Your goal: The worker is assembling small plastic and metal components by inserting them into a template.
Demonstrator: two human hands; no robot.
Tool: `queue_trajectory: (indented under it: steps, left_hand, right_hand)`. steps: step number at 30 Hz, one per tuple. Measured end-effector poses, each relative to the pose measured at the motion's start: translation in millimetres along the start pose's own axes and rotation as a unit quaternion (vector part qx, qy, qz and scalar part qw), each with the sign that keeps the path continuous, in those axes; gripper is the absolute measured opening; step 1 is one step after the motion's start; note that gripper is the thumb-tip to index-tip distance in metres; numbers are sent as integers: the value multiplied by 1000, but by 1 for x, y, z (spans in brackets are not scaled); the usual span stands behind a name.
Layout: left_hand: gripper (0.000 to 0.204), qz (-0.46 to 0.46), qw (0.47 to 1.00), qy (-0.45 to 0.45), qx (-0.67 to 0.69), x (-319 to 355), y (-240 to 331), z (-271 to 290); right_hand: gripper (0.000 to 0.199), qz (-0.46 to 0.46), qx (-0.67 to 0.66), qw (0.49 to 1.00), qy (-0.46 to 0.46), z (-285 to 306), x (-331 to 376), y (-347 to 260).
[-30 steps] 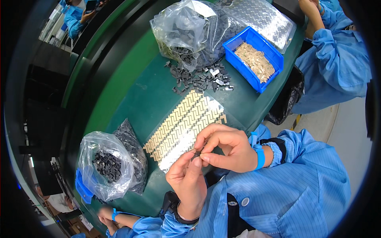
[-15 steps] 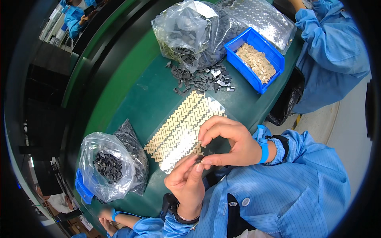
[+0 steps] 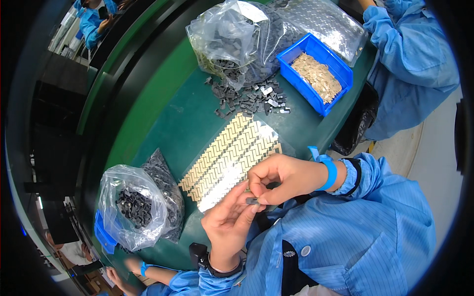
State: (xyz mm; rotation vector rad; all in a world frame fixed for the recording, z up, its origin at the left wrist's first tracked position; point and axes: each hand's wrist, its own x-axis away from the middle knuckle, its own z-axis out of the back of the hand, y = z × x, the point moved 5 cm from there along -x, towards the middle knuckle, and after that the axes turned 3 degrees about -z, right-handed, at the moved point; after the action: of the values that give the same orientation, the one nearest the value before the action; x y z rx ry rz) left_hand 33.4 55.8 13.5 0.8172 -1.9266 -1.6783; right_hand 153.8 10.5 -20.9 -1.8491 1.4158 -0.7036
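Between my two hands is a small dark grey plastic piece (image 3: 252, 201), held just off the near edge of a clear sheet. My left hand (image 3: 226, 222) pinches it between thumb and fingers. From the right, the thumb and forefinger of my right hand (image 3: 286, 178) close on the same piece; its fingertips partly hide it. Beyond my hands lies the clear sheet with rows of gold-coloured stickers (image 3: 222, 153), arranged in a zigzag pattern. A loose heap of similar dark plastic pieces (image 3: 247, 98) lies past the sheet's far end.
At the left stands an open clear bag (image 3: 133, 202) of dark pieces, beside a blue bin (image 3: 103, 234). A larger clear bag (image 3: 227, 39) and a blue tray (image 3: 316, 98) of tan flakes stand at the back. Co-workers in blue sit at right (image 3: 414, 64) and lower left (image 3: 158, 278).
My right hand has moved down and its forefinger has closed onto the small piece. My left hand has shifted slightly left. The co-worker's hands at lower left have moved apart.
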Motion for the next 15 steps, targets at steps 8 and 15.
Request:
queue_trajectory:
  steps: [8,15]
  left_hand:
    - [39,-76,957,-38,-279,3,8,-7]
    - [29,40,994,29,92,4,-12,5]
  right_hand:
    - [15,-6,187,982,26,-1,-4,1]
    - [22,-1,18,1000,3,-5,0,-5]
